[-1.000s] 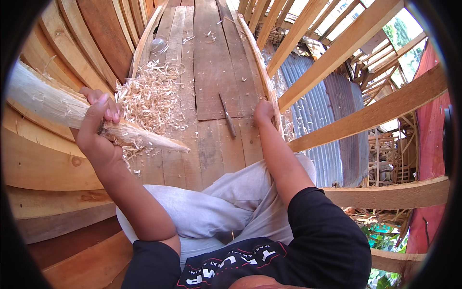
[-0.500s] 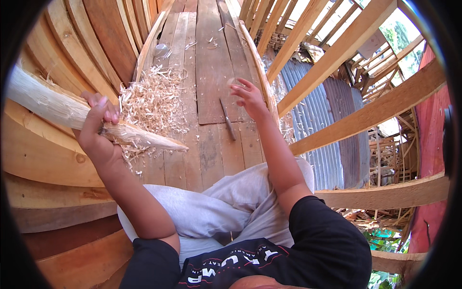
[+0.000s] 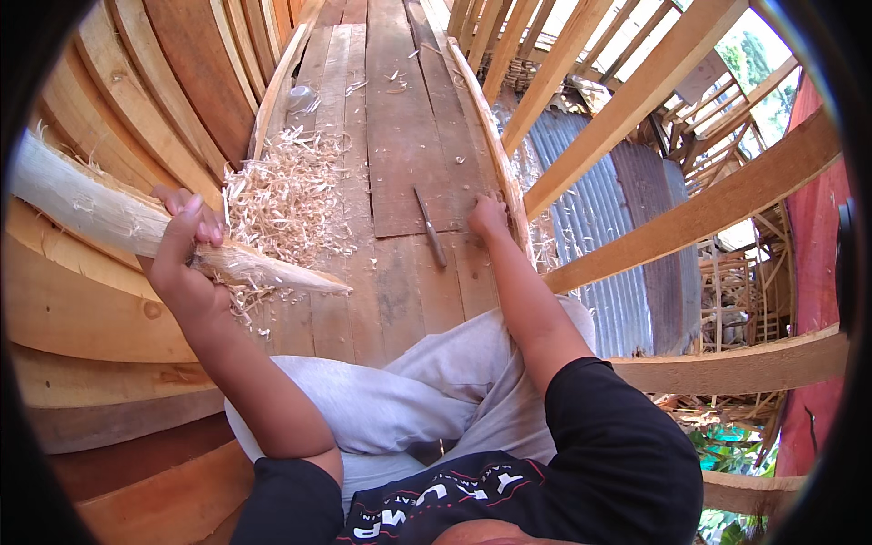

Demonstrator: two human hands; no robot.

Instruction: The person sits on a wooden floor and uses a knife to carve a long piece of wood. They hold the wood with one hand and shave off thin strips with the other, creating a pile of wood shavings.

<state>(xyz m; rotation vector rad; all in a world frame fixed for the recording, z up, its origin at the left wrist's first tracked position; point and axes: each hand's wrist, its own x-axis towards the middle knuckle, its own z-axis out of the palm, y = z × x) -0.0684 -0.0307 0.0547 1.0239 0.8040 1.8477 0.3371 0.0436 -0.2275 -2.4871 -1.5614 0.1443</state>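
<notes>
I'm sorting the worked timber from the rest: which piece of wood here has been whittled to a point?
The pale stake gripped in the left hand; its tip tapers to a point over the shavings, unlike the flat floor planks and square rails.

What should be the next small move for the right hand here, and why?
Probably the right hand should shift a little left and close on the knife. It rests empty on the floor planks just beside the tool, while the left hand grips the pointed wooden stake above a pile of shavings.
</notes>
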